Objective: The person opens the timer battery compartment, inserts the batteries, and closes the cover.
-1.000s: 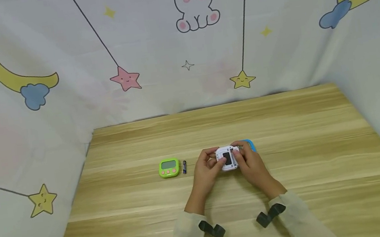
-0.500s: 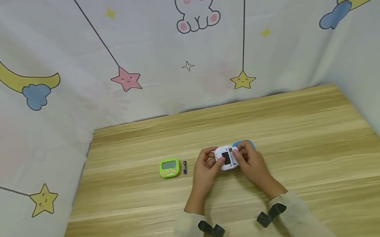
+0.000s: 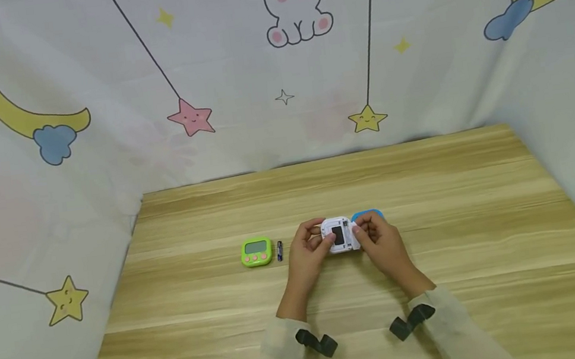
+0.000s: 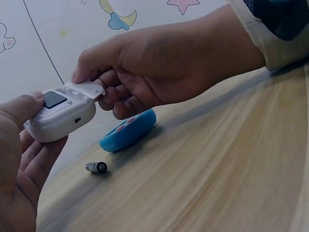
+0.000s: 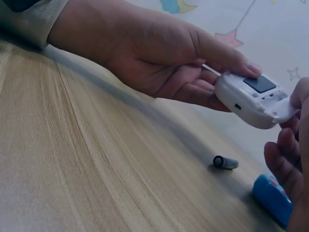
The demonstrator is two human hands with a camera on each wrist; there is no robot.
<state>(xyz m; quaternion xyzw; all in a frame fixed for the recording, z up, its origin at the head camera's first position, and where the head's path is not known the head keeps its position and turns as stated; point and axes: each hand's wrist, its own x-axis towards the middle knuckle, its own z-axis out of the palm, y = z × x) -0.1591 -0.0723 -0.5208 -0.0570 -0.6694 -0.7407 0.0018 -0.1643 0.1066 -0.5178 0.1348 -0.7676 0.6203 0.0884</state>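
Observation:
My left hand (image 3: pixel 304 255) grips a white digital timer (image 3: pixel 338 235) by its left side, back face up, thumb on the back near a dark square magnet (image 4: pixel 54 99). At its right edge my right hand (image 3: pixel 386 245) pinches the white battery cover (image 4: pixel 89 90) between thumb and fingers. The cover sticks out past the timer's edge, and part of the battery slot (image 5: pixel 274 95) shows beside it. A blue timer (image 3: pixel 367 215) lies behind my right hand, partly hidden. In the left wrist view a small battery (image 4: pixel 96 167) lies on the table beside it.
On the wooden table (image 3: pixel 201 310), left of my hands, are a green timer (image 3: pixel 256 251) with a grey screen and pink buttons, and another small battery (image 3: pixel 279 250) upright in line beside it. A printed white curtain (image 3: pixel 230 61) closes off the back and sides.
The white timer and both hands have shifted slightly left and away from me. The battery cover has slid out to the right, and more of the timer's back shows.

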